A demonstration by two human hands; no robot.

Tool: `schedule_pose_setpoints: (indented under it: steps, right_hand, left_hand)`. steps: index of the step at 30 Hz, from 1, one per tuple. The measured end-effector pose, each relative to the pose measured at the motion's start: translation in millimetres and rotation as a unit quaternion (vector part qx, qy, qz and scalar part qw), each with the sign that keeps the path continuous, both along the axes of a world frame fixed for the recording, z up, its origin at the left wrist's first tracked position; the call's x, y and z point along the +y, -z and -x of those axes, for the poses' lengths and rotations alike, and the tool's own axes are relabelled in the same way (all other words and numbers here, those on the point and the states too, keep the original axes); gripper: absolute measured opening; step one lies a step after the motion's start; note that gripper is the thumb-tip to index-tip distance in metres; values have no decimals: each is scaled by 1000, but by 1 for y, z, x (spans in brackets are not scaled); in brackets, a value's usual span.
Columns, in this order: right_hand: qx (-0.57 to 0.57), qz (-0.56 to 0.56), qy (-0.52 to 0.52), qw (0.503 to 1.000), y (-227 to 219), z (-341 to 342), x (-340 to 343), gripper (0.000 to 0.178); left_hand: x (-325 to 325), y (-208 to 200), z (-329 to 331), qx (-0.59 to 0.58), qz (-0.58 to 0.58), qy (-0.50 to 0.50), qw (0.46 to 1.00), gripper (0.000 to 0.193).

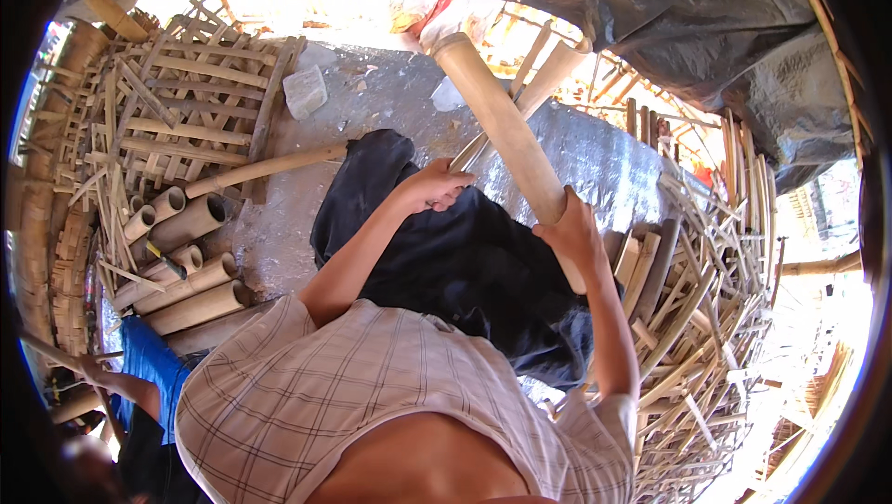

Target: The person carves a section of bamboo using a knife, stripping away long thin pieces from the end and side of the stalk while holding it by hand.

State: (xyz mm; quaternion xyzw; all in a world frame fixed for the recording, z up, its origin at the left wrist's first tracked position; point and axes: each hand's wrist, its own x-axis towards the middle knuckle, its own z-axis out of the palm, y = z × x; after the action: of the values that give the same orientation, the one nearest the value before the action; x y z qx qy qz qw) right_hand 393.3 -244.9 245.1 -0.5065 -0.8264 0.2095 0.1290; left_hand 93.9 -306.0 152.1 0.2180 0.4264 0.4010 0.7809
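Note:
My right hand [573, 233] is wrapped round the lower part of a thick pale bamboo pole [502, 118], which slants up and to the left in front of me. My left hand [433, 186] is closed on a thin, narrow strip [470, 151] whose far part passes behind the pole. I cannot tell if this strip is bamboo or a blade. Beyond the pole, another bamboo piece [554, 77] crosses it and leans up to the right. Dark cloth [437, 248] covers my legs beneath both hands.
Cut bamboo tubes [190, 295] are stacked at the left, below a lattice of bamboo slats [200, 100]. Split sticks [692, 327] pile up at the right. A pale block [305, 92] lies on the grey floor [372, 86]. Another person's arm [125, 383] shows at lower left.

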Motion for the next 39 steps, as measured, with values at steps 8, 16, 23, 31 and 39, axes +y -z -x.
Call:
schedule_pose_setpoints:
  steps: [8, 16, 23, 31, 39]
  right_hand:
    - [17, 53, 18, 998, -5, 6, -11, 62]
    - [280, -57, -10, 958, -148, 31, -34, 54]
    - [291, -49, -39, 955, -65, 28, -9, 55]
    - [-34, 63, 20, 997, 37, -1, -2, 78]
    - [121, 33, -42, 991, -87, 30, -20, 59]
  left_hand:
    - [-9, -11, -11, 14, 15, -26, 999, 29]
    - [-7, -11, -5, 23, 26, -34, 999, 20]
    - [-3, -9, -10, 17, 15, -18, 1000, 23]
    - [-9, 17, -20, 52, 43, -61, 996, 20]
    - [-3, 15, -18, 8, 39, -41, 998, 25]
